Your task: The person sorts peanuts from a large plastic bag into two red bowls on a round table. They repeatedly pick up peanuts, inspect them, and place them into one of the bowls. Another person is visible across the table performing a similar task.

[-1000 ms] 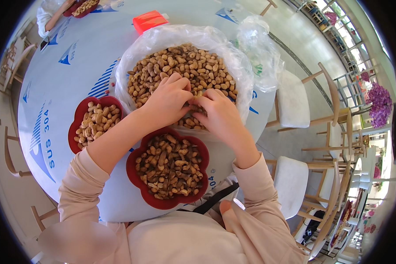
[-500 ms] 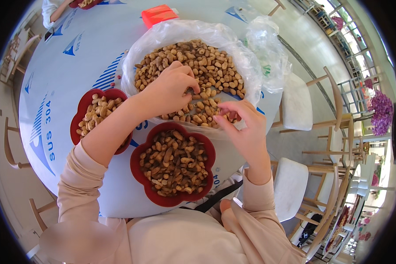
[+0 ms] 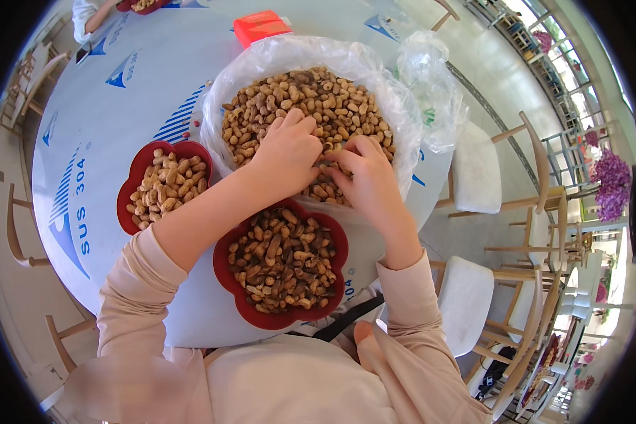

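Note:
Peanuts in their shells (image 3: 318, 92) lie heaped on a clear plastic bag (image 3: 407, 141) spread open on the table. Over the near part of the heap, my left hand (image 3: 287, 155) is closed with its fingers curled down. My right hand (image 3: 367, 173) meets it there, thumb and fingertips drawn together in a pinch. Whatever the fingertips hold is too small and covered to make out. Closer to me stands a red scalloped bowl (image 3: 226, 275) full of darker, brownish peanuts. Left of my left forearm, a second red bowl (image 3: 124, 205) holds paler peanuts and is partly covered by that arm.
A round table (image 3: 85, 184) with a printed blue-and-white covering carries everything. Beyond the heap sit a red packet (image 3: 260, 27) and a crumpled clear bag (image 3: 431, 92). Pale-seated chairs (image 3: 477, 166) stand at the right. Another person's sleeve (image 3: 83, 18) shows at the far left.
My right hand has moved left and slightly away from me, closing its fingers beside my left hand. My left hand has shifted slightly right, toward it.

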`<state>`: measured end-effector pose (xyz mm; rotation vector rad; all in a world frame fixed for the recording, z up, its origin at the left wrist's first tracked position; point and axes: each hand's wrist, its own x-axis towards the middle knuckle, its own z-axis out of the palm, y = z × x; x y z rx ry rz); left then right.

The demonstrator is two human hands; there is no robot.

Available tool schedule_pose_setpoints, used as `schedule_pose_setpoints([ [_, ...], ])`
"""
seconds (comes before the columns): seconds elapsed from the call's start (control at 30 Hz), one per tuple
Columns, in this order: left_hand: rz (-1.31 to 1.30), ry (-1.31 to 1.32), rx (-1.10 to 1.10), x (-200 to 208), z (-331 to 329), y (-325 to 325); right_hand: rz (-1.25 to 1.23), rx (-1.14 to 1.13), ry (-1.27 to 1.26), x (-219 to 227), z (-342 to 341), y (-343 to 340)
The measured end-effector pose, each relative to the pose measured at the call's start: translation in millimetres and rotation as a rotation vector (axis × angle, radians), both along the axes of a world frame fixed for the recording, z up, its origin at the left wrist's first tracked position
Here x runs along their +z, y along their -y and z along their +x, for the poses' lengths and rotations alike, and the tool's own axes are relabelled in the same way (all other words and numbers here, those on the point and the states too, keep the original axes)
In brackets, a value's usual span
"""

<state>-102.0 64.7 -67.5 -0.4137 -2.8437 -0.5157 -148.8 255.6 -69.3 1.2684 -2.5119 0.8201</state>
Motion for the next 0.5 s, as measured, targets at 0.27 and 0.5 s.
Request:
schedule_pose_setpoints([
  [0.27,0.013,-0.036,0.109,-15.9,-1.7,-10.4,-0.001,0.009,0.067,-4.2,0.1,2.0],
  [0.5,0.18,-0.023,0.077,-6.3,-2.4,2.0,-0.096,-0.021,0.146,-3.2,7.0,0.5],
])
